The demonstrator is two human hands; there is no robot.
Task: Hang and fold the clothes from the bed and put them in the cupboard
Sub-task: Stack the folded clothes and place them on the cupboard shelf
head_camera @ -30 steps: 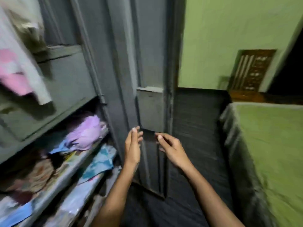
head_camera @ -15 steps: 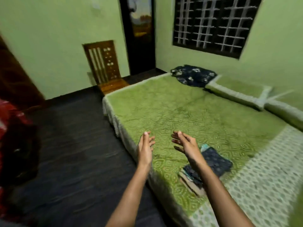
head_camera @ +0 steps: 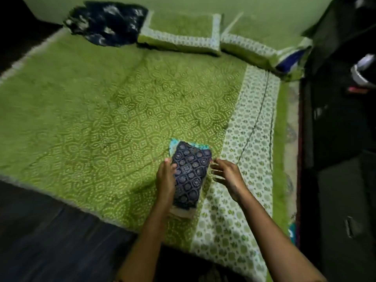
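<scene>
— Where are the clothes?

— I see a small pile of folded clothes (head_camera: 190,174) on the bed (head_camera: 101,119). It lies close to the near edge, toward the right side, just where the green part of the cover meets the white spotted strip. The top piece is dark blue with round shapes on it. A bit of light blue peeks out at the far end, and a pale piece shows at the near end.

— What are the hands doing?

— My left hand (head_camera: 165,178) lies against the left side of the pile and touches it. Its fingers are mostly straight, not wrapped round anything. My right hand (head_camera: 227,178) is just beside the right side of the pile. Its fingers are spread wide and hold nothing. I cannot tell if the tips touch the cloth.

— Anything else on the bed?

— A dark blue cloth (head_camera: 105,23) lies crumpled at the far left corner. Two pillows (head_camera: 181,33) sit along the far edge, next to it. The dark floor (head_camera: 40,231) shows below the near edge.
</scene>
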